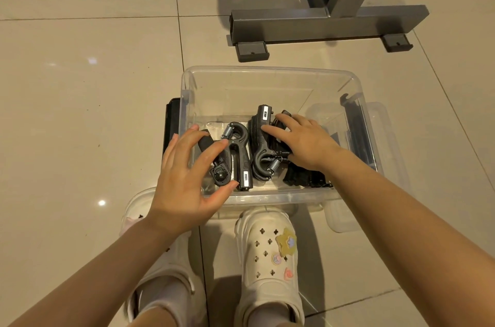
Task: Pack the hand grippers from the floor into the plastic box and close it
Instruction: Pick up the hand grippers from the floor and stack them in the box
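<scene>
Lengthwise, hand grippers (242, 155) in plastic box (267, 71)

The right hand (305, 142) covers part of the hand grippers (263, 144) beneath it.

Glossy beige floor tiles (88, 112) with dark grout lines. Grey metal stand base (321, 24) top right. Ceiling light glare spots on tiles.

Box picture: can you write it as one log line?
box: open | grippers: inside | left hand: open above | right hand: flat on grippers | lid: not on
</scene>
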### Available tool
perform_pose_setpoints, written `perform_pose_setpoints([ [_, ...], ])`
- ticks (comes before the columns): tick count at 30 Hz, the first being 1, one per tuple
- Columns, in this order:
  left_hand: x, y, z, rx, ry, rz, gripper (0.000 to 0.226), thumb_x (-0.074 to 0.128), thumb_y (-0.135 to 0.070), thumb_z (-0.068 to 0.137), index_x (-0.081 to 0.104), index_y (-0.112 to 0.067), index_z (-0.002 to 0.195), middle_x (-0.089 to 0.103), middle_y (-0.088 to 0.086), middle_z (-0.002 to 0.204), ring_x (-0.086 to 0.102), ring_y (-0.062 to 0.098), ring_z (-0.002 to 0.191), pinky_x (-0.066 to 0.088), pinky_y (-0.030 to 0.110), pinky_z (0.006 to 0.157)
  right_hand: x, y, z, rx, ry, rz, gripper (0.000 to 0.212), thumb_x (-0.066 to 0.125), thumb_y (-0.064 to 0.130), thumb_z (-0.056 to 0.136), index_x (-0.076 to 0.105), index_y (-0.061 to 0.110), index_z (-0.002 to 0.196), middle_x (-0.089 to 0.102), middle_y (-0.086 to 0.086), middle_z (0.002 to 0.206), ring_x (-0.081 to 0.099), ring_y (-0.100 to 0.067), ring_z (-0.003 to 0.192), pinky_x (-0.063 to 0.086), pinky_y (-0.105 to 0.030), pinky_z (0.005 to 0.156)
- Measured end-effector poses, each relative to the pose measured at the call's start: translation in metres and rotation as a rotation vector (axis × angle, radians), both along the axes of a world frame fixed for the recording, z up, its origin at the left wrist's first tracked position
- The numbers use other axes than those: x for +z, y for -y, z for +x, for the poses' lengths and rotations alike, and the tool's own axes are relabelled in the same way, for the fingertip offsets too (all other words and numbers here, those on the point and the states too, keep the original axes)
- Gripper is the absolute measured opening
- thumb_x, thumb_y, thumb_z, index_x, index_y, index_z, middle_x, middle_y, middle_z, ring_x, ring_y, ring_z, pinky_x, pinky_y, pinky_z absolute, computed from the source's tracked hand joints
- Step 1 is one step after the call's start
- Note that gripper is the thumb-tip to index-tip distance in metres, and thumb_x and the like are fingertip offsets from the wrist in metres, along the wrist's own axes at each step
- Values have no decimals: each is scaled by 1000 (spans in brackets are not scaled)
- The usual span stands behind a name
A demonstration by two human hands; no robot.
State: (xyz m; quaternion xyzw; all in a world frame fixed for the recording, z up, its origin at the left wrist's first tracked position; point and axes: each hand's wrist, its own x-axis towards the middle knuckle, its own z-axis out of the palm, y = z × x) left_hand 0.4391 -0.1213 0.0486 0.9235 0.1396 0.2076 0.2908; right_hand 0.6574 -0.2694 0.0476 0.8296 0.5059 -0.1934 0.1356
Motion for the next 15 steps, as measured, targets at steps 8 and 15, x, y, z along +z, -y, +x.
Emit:
perform_pose_setpoints([
  [8,2,0,0,-2,1,0,57,58,-47,77,45,-25,129,40,8,130,33,27,134,26,56,110,-4,16,4,-81,-27,17,98,70,25,82,1,36,150,-1,-6,159,31,-35,134,36,-43,104],
  [15,4,1,1,-2,11,-5,57,58,-45,76,44,-26,128,37,3,130,33,25,133,28,59,108,-4,32,12,-236,-56,-56,84,61,54,83,18,26,149,15,-8,157,20,-31,141,24,-40,113],
])
